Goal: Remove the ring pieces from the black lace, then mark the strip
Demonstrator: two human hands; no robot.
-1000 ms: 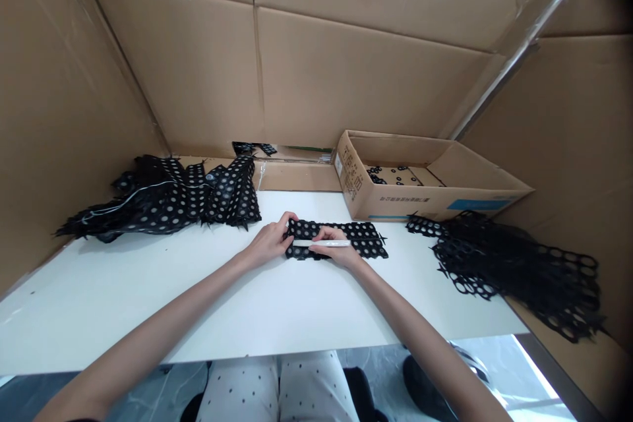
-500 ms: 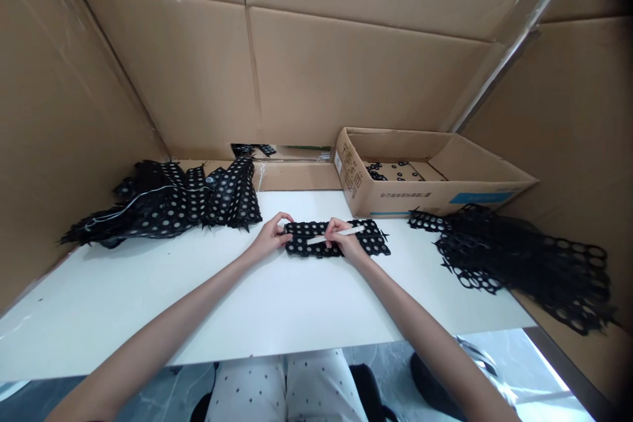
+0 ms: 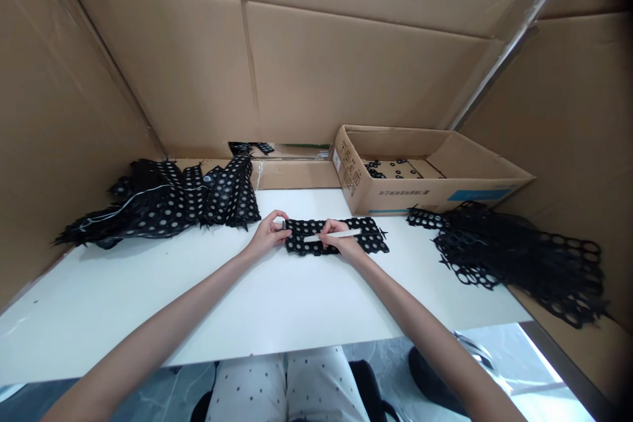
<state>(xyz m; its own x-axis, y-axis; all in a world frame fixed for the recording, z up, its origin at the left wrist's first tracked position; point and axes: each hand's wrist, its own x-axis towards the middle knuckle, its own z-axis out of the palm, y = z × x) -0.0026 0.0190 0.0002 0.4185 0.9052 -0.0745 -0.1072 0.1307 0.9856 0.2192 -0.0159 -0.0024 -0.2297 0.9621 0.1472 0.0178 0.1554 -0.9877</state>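
Observation:
A black sheet with rows of round spots [image 3: 368, 242] lies flat on the white table. My left hand [image 3: 270, 234] pinches its left end between thumb and fingers. In my right hand [image 3: 339, 237] is a slim white pen-like tool [image 3: 351, 233], held like a pen. It lies at a low slant over the sheet, its tip pointing left toward my left hand. Whether the tip touches the sheet I cannot tell.
A bundle of spotted black sheets [image 3: 173, 204] tied with white cord lies at the left. An open cardboard box [image 3: 420, 196] holding small black rings stands at the back right. Black net-like sheets with large holes [image 3: 514, 254] hang over the right edge. Cardboard walls [image 3: 366, 66] surround the table.
My right hand and the white tool have shifted slightly left along the sheet. My left hand keeps its hold on the left end. The whole view has moved a little.

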